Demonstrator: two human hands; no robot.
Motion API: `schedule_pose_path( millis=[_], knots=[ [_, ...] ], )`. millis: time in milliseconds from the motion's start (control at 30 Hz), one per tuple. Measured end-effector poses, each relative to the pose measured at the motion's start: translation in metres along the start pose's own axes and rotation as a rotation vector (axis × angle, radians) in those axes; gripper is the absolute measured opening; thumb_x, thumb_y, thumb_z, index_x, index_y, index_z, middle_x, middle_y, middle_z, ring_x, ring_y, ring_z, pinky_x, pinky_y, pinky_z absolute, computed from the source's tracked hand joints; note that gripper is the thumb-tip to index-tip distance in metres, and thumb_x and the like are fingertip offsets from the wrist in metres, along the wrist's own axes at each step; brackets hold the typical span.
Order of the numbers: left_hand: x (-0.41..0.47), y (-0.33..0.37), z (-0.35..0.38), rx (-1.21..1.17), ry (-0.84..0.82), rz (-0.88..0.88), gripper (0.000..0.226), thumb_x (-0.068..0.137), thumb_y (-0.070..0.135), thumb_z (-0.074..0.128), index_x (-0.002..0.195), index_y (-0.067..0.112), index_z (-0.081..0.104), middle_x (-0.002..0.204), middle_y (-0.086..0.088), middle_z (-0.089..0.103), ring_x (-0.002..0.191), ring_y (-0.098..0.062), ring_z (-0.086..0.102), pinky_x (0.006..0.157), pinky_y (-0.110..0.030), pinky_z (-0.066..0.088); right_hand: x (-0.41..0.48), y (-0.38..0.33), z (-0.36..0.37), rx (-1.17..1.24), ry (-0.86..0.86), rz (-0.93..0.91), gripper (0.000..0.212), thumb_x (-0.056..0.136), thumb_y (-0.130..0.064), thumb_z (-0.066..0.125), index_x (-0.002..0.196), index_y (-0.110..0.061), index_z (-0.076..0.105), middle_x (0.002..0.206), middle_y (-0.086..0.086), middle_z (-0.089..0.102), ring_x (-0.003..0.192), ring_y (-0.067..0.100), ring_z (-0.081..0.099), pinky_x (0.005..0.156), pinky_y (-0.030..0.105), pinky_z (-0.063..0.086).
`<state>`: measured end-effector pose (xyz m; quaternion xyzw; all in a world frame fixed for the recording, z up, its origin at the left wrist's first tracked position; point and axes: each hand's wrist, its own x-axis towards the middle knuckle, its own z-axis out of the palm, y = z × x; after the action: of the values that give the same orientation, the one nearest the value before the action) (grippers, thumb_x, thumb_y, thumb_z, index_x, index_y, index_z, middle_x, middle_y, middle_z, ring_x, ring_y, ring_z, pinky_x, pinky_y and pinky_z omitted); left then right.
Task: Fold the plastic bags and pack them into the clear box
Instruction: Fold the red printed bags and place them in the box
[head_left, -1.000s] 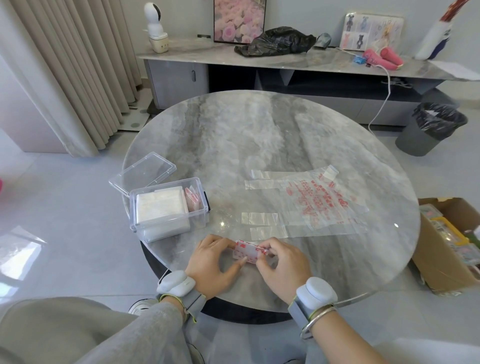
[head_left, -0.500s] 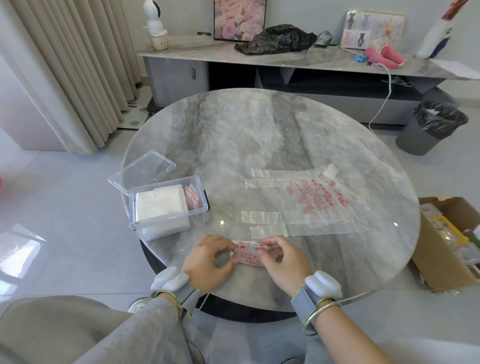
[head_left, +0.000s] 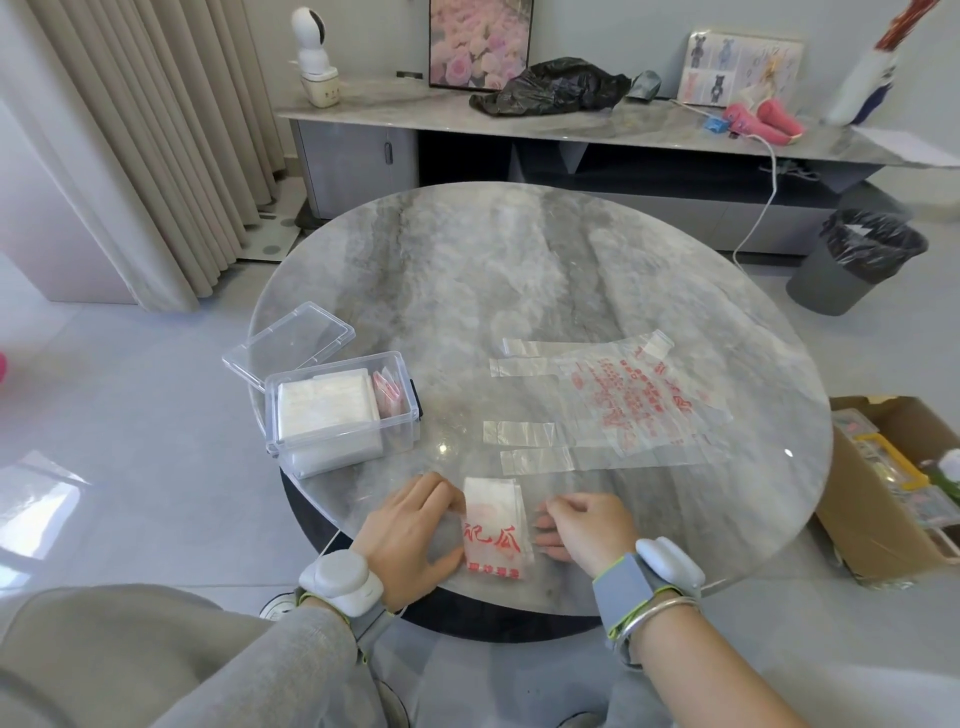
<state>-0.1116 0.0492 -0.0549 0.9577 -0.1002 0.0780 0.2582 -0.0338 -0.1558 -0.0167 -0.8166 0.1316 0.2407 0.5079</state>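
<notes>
Both hands lie palm down, close together. The left hand (head_left: 410, 535) holds the left edge of the folded bag (head_left: 493, 525) between thumb and bent fingers. The right hand (head_left: 589, 530) curls its fingertips against the right edge, grip unclear. The left arm is sleeved, the right forearm bare.

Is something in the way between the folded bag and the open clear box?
Nothing visible. Only bare table lies between the folded bag and the clear box; its lid lies behind it, and the flat bags lie off to the right.
</notes>
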Motion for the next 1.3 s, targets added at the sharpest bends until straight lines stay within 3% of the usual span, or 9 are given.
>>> schedule_pose_path(
  millis=[167,367,733,900,1067,1200,1300],
  knots=[
    [-0.002,0.001,-0.001,0.042,-0.018,0.017,0.030,0.079,0.042,0.061,0.105,0.030,0.050,0.102,0.015,0.054,0.092,-0.006,0.052,0.074,-0.013,0.037,-0.011,-0.006,0.001,0.045,-0.108,0.064,0.022,0.093,-0.008,0.050,0.078,-0.006,0.066,0.075,0.010,0.073,0.069,0.025,0.071,0.066,0.035,0.059],
    [-0.001,0.005,-0.001,0.048,-0.010,0.026,0.034,0.079,0.042,0.060,0.108,0.026,0.055,0.111,0.014,0.052,0.097,-0.004,0.050,0.076,-0.013,0.039,0.009,0.013,-0.003,-0.069,-0.019,-0.006,0.021,0.079,-0.030,0.056,0.065,-0.029,0.072,0.071,-0.005,0.074,0.078,0.022,0.071,0.081,0.044,0.057],
    [0.000,0.003,0.003,0.049,-0.004,0.007,0.031,0.077,0.046,0.054,0.102,0.029,0.059,0.103,0.017,0.058,0.095,-0.003,0.050,0.077,-0.014,0.040,-0.001,-0.002,0.007,0.109,-0.087,0.067,0.017,0.092,-0.009,0.053,0.082,-0.009,0.067,0.080,0.011,0.073,0.073,0.025,0.073,0.079,0.042,0.059],
    [0.001,0.000,0.004,-0.003,0.010,-0.032,0.027,0.079,0.045,0.055,0.100,0.031,0.061,0.100,0.019,0.057,0.095,-0.001,0.049,0.074,-0.017,0.045,-0.006,-0.001,0.005,0.019,-0.104,-0.015,0.022,0.091,-0.005,0.049,0.084,-0.019,0.065,0.086,0.007,0.073,0.076,0.020,0.073,0.081,0.042,0.058],
    [0.005,0.000,0.009,-0.109,0.079,-0.159,0.028,0.078,0.054,0.053,0.093,0.033,0.065,0.085,0.030,0.051,0.091,0.007,0.044,0.068,-0.009,0.038,-0.011,-0.005,0.001,-0.224,-0.142,-0.297,0.043,0.080,0.009,0.044,0.091,-0.027,0.064,0.094,-0.007,0.069,0.079,0.014,0.070,0.078,0.036,0.057],
    [0.008,0.000,0.012,-0.161,0.099,-0.218,0.017,0.081,0.048,0.063,0.090,0.033,0.065,0.083,0.030,0.054,0.091,0.008,0.048,0.070,-0.015,0.045,-0.015,-0.005,0.003,-0.350,-0.306,-0.344,0.034,0.082,-0.003,0.058,0.099,-0.033,0.061,0.097,-0.014,0.066,0.086,0.011,0.064,0.078,0.023,0.053],
    [0.008,0.003,0.012,-0.193,0.112,-0.262,0.015,0.082,0.044,0.066,0.092,0.034,0.065,0.083,0.030,0.057,0.092,0.008,0.050,0.071,-0.016,0.046,-0.007,0.002,0.010,-0.317,-0.241,-0.321,0.019,0.084,-0.020,0.068,0.101,-0.029,0.063,0.093,-0.012,0.067,0.083,0.008,0.062,0.077,0.021,0.051]
  ],
)
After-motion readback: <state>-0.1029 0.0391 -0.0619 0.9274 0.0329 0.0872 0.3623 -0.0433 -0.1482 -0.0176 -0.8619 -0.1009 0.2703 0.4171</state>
